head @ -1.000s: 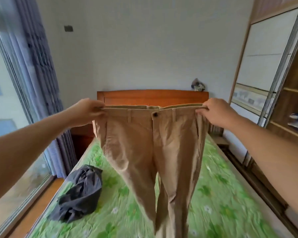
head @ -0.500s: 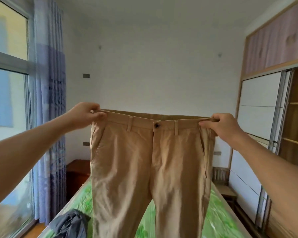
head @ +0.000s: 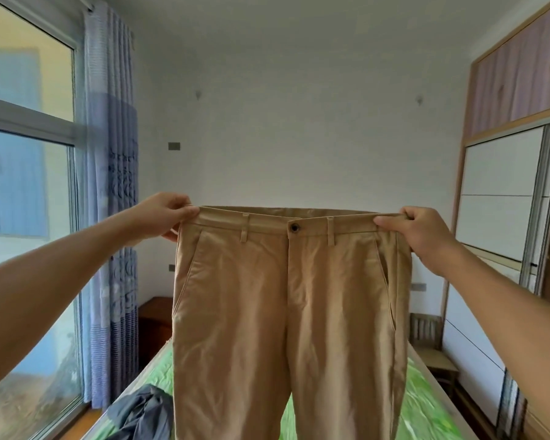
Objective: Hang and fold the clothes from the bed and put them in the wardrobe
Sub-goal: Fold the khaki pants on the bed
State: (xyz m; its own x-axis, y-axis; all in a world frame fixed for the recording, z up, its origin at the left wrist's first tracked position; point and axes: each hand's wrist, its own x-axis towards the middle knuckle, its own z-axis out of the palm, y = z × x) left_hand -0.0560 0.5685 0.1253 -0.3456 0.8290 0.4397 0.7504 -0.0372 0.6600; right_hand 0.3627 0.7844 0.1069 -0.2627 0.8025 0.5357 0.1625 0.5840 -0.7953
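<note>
Hanging trousers (head: 286, 296) screen bed (head: 426, 408), wardrobe (head: 502, 198) right, curtain (head: 111, 185) left

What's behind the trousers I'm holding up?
The green bed shows on both sides of the trousers, with a dark garment at its left. The bed's middle and the lower wall are covered.

I get a bright view, daylight coming from the window (head: 26, 201) on the left. Shadows are soft, faint in the creases of the trousers (head: 267, 296). The wide lens bows the wardrobe (head: 496, 198) frame; the edges look slightly smeared.
</note>
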